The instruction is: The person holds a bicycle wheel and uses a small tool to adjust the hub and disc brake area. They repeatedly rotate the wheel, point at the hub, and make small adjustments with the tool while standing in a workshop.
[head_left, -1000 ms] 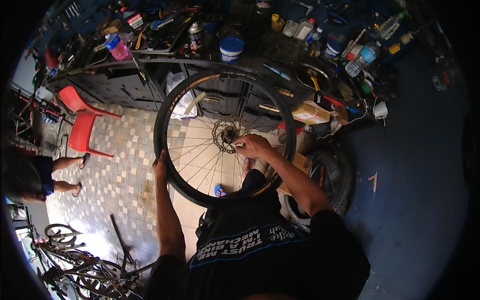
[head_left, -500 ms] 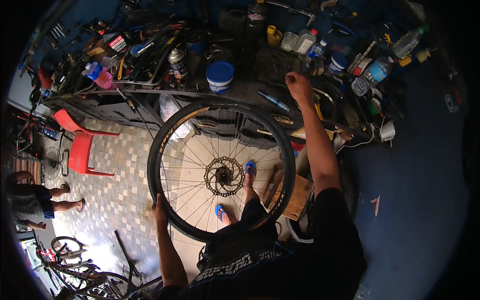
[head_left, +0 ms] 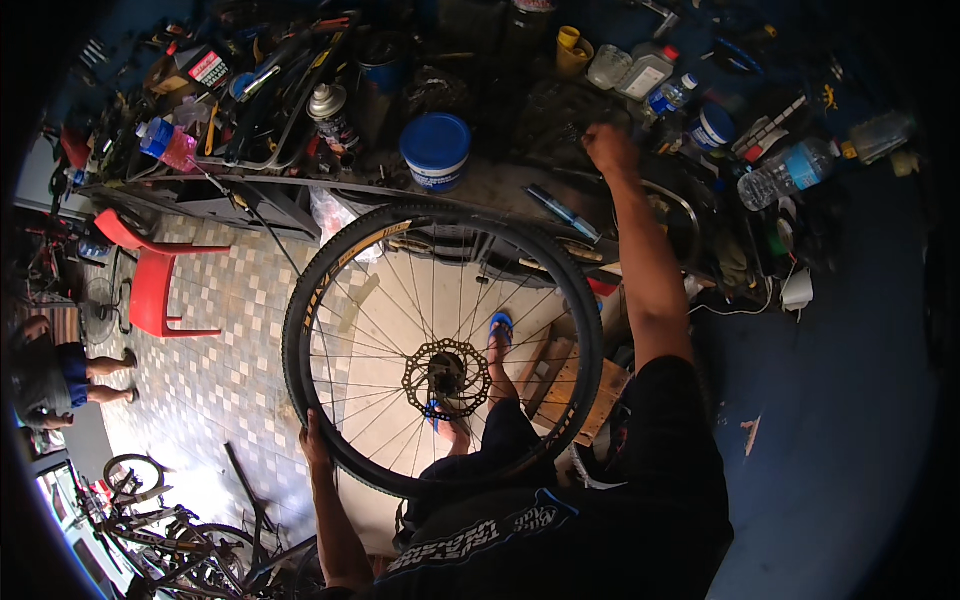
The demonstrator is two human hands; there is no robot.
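Tyre (head_left: 296, 345) looks matt rubber, brake disc (head_left: 446, 346) metal

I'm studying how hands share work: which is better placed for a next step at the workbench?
Probably the right hand: it is out over the workbench, clear of the bicycle wheel, whose left edge the left hand holds. Whether the right holds anything is unclear.

black shirt (head_left: 570, 535): white lettering, blue border | tyre (head_left: 296, 340): tan lettering | dark container (head_left: 203, 66): red-and-white printed label | blue-lidded tub (head_left: 436, 152): white print
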